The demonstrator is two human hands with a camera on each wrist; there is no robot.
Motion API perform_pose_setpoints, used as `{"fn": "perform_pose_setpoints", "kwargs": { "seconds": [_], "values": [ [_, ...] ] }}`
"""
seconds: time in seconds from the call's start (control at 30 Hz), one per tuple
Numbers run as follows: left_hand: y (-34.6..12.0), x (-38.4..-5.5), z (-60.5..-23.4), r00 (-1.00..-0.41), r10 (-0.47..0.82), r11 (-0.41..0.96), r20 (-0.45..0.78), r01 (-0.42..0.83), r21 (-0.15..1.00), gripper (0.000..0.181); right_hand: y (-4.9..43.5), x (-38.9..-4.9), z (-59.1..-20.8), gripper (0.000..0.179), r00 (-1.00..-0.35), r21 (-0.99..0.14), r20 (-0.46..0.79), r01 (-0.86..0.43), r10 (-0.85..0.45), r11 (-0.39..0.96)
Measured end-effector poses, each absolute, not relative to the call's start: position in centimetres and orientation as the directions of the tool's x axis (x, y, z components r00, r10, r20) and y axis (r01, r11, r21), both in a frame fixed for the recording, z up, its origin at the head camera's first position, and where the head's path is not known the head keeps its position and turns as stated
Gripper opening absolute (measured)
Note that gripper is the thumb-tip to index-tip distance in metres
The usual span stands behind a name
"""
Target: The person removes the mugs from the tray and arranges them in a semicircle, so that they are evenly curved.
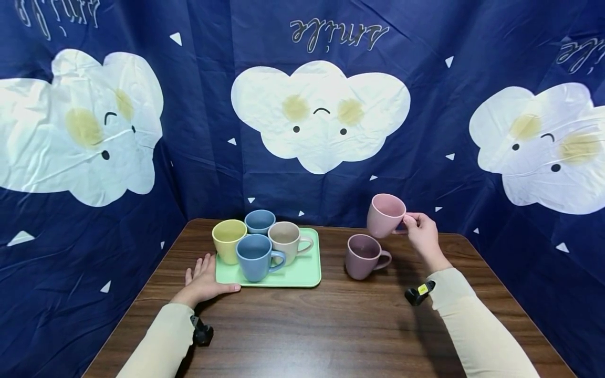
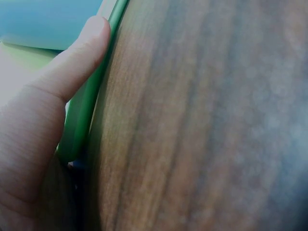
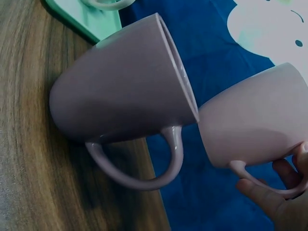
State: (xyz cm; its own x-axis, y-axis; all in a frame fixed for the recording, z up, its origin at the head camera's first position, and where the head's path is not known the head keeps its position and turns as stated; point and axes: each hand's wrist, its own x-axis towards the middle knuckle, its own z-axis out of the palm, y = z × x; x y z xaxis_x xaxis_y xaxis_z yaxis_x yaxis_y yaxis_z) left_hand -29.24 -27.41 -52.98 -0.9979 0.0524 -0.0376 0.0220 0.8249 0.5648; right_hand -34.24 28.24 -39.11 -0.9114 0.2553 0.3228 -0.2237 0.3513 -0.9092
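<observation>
By its handle, my right hand (image 1: 422,236) grips a pink mug (image 1: 385,215), upright and raised at the table's back right. Just below and left of it, a mauve mug (image 1: 363,257) stands on the table; the right wrist view shows the held pink mug (image 3: 255,115) beyond its rim. My left hand (image 1: 205,281) rests at the front left corner of a green tray (image 1: 302,275), fingers spread, with the thumb (image 2: 84,53) along the tray's edge. On the tray are a yellow mug (image 1: 229,247), two blue mugs, the nearer one (image 1: 254,262) in front, and a beige mug (image 1: 283,244).
The brown wooden table (image 1: 321,331) runs back to a dark blue curtain (image 1: 208,157) printed with white clouds. The curtain also encloses both sides. The mauve mug's handle points right, towards my right wrist.
</observation>
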Motion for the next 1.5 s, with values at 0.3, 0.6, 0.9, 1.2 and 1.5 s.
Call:
{"fn": "perform_pose_setpoints", "kwargs": {
  "seconds": [0.3, 0.6, 0.9, 1.2, 1.5],
  "values": [
    [-27.4, -29.2, -53.0, -0.999, 0.047, 0.821, -0.026, 0.024, 0.571, 0.147, 28.7, -34.7, -40.2, 0.028, -0.910, -0.895, 0.324, -0.205, 0.260, 0.397],
    [-27.1, -28.9, -52.6, -0.999, 0.042, 0.819, -0.013, 0.027, 0.573, 0.147, 28.6, -35.3, -41.7, 0.027, -0.915, -0.929, 0.266, -0.160, 0.303, 0.334],
    [-27.1, -28.8, -52.5, -0.999, 0.040, 0.817, -0.010, 0.027, 0.577, 0.147, 28.6, -35.7, -43.2, 0.029, -0.924, -0.953, 0.219, -0.135, 0.312, 0.270],
    [-27.2, -29.0, -52.8, -0.999, 0.036, 0.815, -0.013, 0.022, 0.579, 0.147, 28.8, -36.3, -45.0, 0.028, -0.925, -0.952, 0.210, -0.120, 0.316, 0.281],
    [-27.2, -29.1, -53.1, -0.999, 0.034, 0.818, -0.002, 0.026, 0.574, 0.147, 28.5, -36.4, -46.0, 0.029, -0.945, -0.957, 0.178, -0.101, 0.273, 0.273]
  ]
}}
